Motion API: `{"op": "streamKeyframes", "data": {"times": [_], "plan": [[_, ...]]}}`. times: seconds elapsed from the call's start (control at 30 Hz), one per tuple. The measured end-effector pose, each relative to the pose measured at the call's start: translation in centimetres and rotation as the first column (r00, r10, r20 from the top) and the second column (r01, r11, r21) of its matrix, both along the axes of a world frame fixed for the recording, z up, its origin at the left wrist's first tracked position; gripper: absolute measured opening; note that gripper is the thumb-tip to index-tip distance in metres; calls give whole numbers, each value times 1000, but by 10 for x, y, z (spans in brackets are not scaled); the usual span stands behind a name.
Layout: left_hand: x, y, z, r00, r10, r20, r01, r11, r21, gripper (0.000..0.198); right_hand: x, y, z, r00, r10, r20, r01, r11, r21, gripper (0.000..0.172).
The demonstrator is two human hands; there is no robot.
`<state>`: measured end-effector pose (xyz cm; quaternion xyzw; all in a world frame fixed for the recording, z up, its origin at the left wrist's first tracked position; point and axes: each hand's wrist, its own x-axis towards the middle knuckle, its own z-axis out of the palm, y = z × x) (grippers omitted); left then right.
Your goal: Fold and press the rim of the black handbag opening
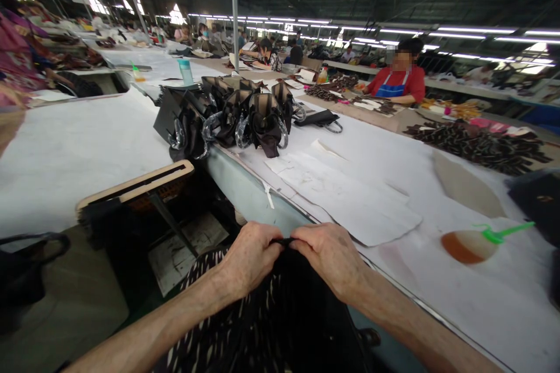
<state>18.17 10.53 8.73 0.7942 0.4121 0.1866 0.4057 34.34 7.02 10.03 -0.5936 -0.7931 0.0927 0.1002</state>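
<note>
Close to my lap, my left hand and my right hand pinch the top edge of a black bag from either side. Their fingertips nearly meet along that edge. Most of the bag lies in dark shadow below my wrists, so its lower part is hard to make out. Beyond my hands, a cluster of dark handbags with plastic-wrapped handles stands on the white-covered table.
A glue bottle with a green spout lies on the table at right. A padded wooden stand is at front left. Strap pieces are piled farther back. A person in a red top sits across the table.
</note>
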Motion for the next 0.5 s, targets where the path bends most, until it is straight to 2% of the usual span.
{"op": "streamKeyframes", "data": {"times": [0.13, 0.27, 0.4, 0.5], "plan": [[-2, 4, -5, 997, 24, 77, -16, 994, -113, 23, -1, 3, -4, 999, 11, 50, -13, 999, 31, 23], [-3, 7, -8, 989, 39, 141, -9, 978, -206, 22, 2, 6, -3, 998, 41, -45, -42, 999, -16, 21], [-3, 6, -7, 990, 55, 133, -30, 982, -185, 21, 2, 7, 3, 985, 94, -148, -111, 988, -110, 16], [-2, 4, -8, 991, 54, 121, -36, 989, -145, 21, -3, 7, 6, 992, 102, -80, -109, 990, -92, 22]]}}
